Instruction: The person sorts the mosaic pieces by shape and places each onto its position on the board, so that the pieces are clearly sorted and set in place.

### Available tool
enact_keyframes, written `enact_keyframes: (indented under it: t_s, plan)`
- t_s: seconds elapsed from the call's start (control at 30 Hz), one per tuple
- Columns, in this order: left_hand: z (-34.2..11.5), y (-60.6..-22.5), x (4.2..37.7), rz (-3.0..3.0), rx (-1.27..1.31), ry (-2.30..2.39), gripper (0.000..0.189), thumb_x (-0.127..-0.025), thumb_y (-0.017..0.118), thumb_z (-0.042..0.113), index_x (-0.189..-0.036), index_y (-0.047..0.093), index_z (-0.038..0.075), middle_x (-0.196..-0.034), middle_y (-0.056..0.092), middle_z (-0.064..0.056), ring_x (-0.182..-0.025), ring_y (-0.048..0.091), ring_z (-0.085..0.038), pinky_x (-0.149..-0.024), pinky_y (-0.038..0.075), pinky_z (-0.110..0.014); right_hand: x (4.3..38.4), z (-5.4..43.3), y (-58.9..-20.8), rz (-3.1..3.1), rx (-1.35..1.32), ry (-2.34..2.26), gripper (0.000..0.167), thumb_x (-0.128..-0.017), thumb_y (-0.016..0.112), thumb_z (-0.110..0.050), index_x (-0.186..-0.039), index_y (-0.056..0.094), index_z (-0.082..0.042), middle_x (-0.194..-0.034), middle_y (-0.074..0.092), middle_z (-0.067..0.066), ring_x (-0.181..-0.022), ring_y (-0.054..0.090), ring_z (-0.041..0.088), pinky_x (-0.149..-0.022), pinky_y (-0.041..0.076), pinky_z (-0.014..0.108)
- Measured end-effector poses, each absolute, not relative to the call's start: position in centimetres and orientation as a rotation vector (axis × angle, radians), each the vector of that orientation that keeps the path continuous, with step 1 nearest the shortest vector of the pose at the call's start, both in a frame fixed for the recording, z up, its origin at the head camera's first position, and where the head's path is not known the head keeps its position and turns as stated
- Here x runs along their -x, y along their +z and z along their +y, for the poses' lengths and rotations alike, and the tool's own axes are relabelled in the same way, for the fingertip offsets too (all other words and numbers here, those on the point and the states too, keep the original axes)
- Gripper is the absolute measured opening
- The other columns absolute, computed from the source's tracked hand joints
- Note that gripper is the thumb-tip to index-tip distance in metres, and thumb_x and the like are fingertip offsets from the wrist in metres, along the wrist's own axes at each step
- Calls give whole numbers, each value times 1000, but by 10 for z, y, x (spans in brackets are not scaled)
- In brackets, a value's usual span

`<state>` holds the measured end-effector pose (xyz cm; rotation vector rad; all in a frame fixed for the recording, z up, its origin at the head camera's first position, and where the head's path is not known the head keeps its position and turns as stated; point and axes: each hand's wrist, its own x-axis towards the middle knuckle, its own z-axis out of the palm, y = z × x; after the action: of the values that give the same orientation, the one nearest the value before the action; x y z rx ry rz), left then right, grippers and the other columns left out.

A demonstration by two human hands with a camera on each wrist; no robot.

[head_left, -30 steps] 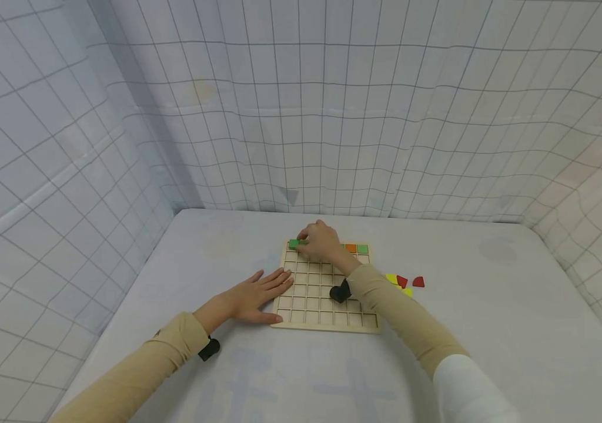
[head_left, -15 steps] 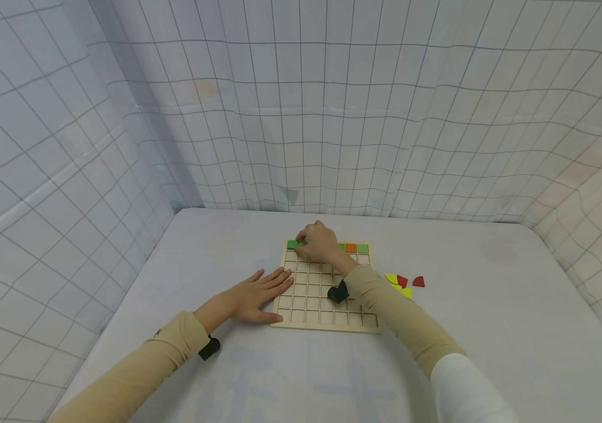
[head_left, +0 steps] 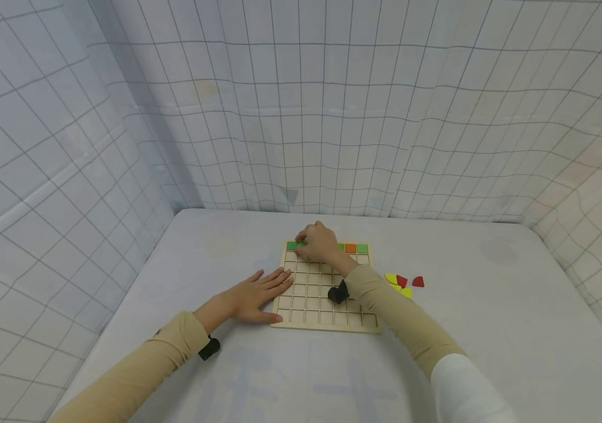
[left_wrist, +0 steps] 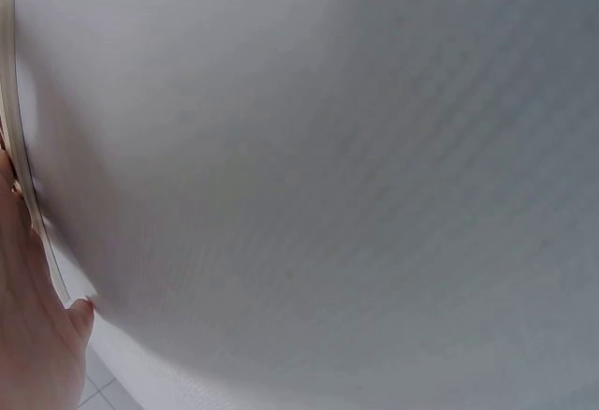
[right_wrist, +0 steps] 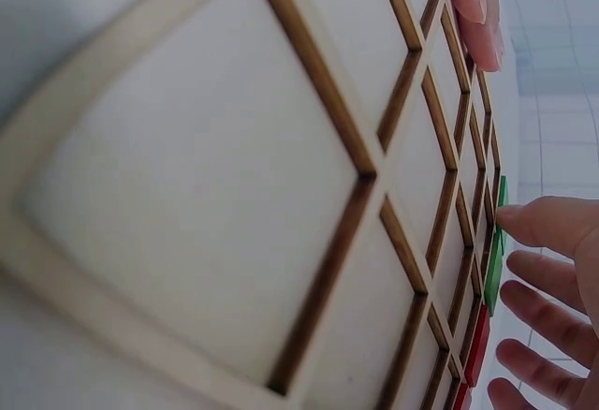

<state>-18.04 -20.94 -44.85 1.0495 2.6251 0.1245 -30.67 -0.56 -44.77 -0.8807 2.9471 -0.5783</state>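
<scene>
Rests left hand (head_left: 254, 298), fingers apart, on one wooden grid board (head_left: 327, 330). Touches one green tile (head_left: 291, 245) with right hand (head_left: 318, 242); cannot tell if clamped. Has two loose red pieces (head_left: 418, 282) rightward.

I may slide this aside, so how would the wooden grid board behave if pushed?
The grid board is probably stiff: its edges run straight in the head view. Lying flat and broad, it would likely slide rather than tip. The left hand touching its edge may resist.

A grid board (head_left: 313, 302) of smooth matt wood, tan sleeves (head_left: 404, 314) of wrinkled matt cloth.
</scene>
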Motion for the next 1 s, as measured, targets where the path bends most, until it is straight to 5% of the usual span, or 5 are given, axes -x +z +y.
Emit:
enact_keyframes:
  t_s: [1.0]
  plan:
    - [-209, -451, 182, 2635, -1038, 110, 86, -93, 47, 60, -156, 12, 14, -163, 7, -8, -151, 8, -29, -117, 12, -59, 301, 46, -438, 3067, 856, -689, 24, -86, 72, -31, -105, 76, -18, -105, 72, 0, -93, 58, 20, -54, 47, 27]
